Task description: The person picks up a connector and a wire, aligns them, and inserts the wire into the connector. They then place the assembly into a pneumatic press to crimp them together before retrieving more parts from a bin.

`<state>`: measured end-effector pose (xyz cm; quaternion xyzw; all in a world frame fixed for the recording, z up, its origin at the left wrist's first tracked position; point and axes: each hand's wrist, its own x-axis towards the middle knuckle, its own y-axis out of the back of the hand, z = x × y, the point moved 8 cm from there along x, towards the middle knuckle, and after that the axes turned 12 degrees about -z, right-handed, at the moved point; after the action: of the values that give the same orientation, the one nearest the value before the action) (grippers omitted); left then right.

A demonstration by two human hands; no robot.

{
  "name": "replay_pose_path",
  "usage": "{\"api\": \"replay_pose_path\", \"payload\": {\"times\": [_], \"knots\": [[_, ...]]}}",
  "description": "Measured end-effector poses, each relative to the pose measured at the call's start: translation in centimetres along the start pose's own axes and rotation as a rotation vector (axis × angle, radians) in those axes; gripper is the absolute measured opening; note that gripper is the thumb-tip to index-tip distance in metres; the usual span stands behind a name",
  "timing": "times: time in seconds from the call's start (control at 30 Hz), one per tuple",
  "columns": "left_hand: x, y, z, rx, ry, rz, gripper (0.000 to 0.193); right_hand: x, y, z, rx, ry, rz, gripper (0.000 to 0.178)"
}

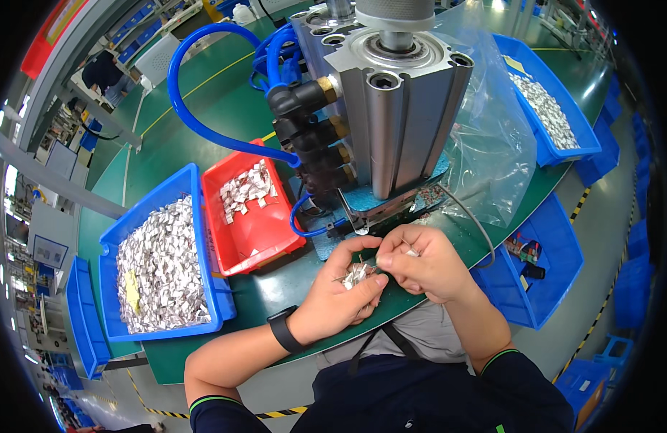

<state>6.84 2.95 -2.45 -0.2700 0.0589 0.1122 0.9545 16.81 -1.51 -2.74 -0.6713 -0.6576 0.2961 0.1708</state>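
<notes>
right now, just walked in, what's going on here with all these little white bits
A person at a green bench cups a cluster of small white parts in the left hand, while the right hand pinches what looks like one small white piece beside it. Both hands are just in front of a silver machine. To their left, a red tray holds some similar parts, and a blue bin holds many more.

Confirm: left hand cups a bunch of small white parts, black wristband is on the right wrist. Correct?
Not quite: the head view shows the black wristband on the left wrist, not the right. The left hand does cup the small white parts.
</notes>
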Motion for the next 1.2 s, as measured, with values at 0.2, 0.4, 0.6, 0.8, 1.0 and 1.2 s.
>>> {"api": "replay_pose_path", "payload": {"times": [0.2, 0.4, 0.6, 0.8, 1.0, 1.2], "knots": [[0.0, -0.1, 0.1, 0.051, 0.005, 0.022, 0.042, -0.2, -1.1, -1.1, -0.366, 0.092, 0.009, 0.013], [0.0, 0.2, -0.4, -0.06, 0.031, 0.027, 0.026, -0.9, 0.3, -1.8, -0.404, 0.148, 0.126, 0.012], [0.1, 0.5, -0.7, -0.102, 0.056, 0.043, 0.018, -0.7, 0.8, -1.7, -0.316, 0.148, 0.141, 0.013], [0.0, 0.6, -0.5, -0.096, 0.064, 0.075, 0.021, -0.9, 0.6, -1.9, -0.226, 0.203, 0.121, 0.016], [0.0, 1.0, -0.3, -0.142, 0.053, 0.139, 0.02, -1.0, 0.2, -0.6, -0.406, 0.135, 0.085, 0.018], [-0.1, 1.0, -0.5, -0.1, 0.025, 0.096, 0.022, -1.3, 0.4, -1.0, -0.341, 0.103, 0.123, 0.014]]}}
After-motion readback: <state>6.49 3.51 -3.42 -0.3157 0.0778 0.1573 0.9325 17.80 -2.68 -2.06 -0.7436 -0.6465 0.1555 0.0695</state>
